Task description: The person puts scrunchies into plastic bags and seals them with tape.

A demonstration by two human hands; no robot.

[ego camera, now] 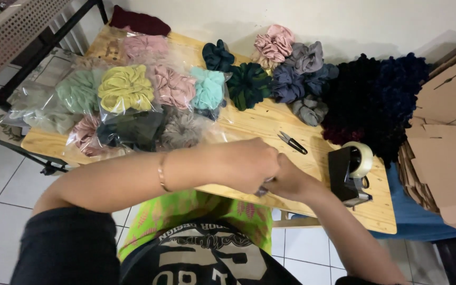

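Scrunchies in clear crinkly bags [127, 100] fill the wooden table [270, 126] far left of the tape dispenser [350, 171]. Nearer it, left hand [249, 164] and right hand [288, 179] press together, curled shut around something small, mostly hidden. Metal snips [292, 142] lie just left of the dispenser; flat cardboard [444, 158] sits right.

The left hand [249, 164] hides whatever small, perhaps purple thing both hands pinch.

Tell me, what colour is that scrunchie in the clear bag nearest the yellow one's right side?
Dusty pink scrunchie, seen best in the head view.
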